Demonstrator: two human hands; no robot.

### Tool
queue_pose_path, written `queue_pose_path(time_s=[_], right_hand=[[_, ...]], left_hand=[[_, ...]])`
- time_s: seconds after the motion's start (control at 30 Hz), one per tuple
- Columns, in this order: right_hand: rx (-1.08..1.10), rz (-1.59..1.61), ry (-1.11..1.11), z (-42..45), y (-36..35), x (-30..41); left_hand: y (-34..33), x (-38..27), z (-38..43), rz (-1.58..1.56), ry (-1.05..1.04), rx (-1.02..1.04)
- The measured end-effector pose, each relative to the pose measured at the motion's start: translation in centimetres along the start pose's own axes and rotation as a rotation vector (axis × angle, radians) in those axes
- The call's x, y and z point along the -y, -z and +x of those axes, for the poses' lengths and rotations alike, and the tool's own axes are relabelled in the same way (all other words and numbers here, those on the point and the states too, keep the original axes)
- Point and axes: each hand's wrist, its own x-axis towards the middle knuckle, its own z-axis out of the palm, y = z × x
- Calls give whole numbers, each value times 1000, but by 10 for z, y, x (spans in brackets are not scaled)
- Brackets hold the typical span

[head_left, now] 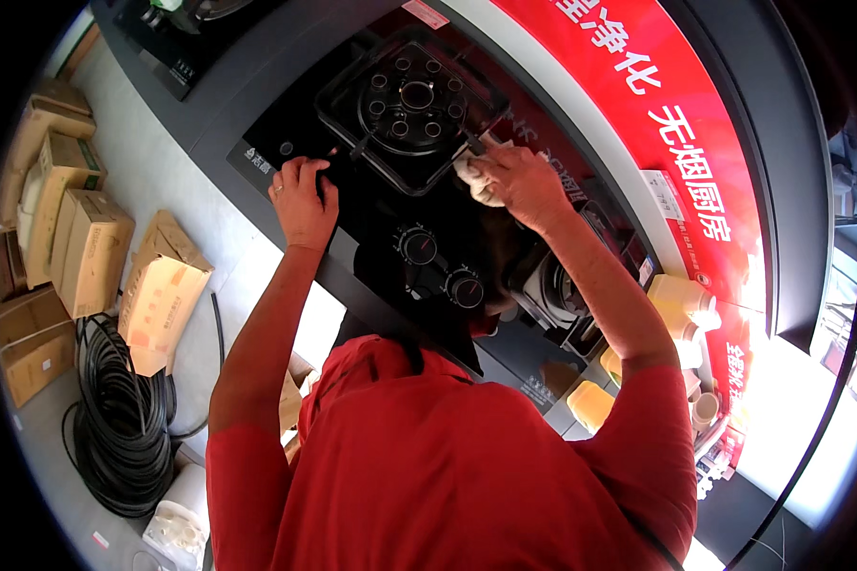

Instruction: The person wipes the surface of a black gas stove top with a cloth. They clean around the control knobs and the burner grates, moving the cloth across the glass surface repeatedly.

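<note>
My right hand (525,182) presses a whitish cloth (482,178) onto the black glass top of a gas cooktop (393,214), just beside the right corner of a square pan support (414,187). Inside that support sits a round burner (416,95). My left hand (303,200) rests at the cooktop's left front edge, fingers bent and somewhat apart, with a ring on one finger and nothing seen in its grasp. Two round control knobs, one (418,246) and another (464,287), lie between my arms, nearer my body.
A second burner (564,285) lies under my right forearm. Yellowish plastic jugs (591,405) stand at the right. On the floor at left are cardboard boxes (93,250) and a coil of black hose or cable (118,428). A red printed panel (685,143) borders the far side.
</note>
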Motion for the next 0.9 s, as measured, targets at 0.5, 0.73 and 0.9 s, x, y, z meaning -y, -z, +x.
queue_pose_path(time_s=[0.5, 0.73, 0.9], right_hand=[[-85, 109, -262, 93, -41, -123], [142, 530, -425, 95, 30, -86], [151, 709, -486, -1, 2, -151]], left_hand=[[6, -5, 2, 26, -6, 24], [8, -1, 1, 31, -21, 15], [2, -2, 4, 38, -27, 23]])
